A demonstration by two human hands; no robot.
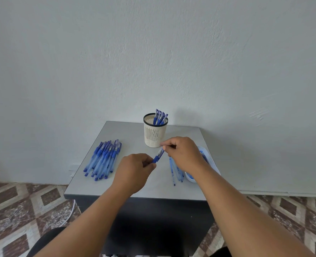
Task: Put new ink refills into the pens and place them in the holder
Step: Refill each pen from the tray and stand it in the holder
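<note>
Blue pen (158,156) is held above the table (129,130) between both hands, long axis running near-left to far-right, w/ the far end aimed toward the holder (155,133). Left hand (135,170) is curled round the near end; right hand (184,154) pinches the far end, approx. at the cap, and is nearer the holder. Barrel is mostly hidden by fingers, so whether a refill is seated can't be told. Tray (211,160) at right is part-covered by the forearm.
</note>
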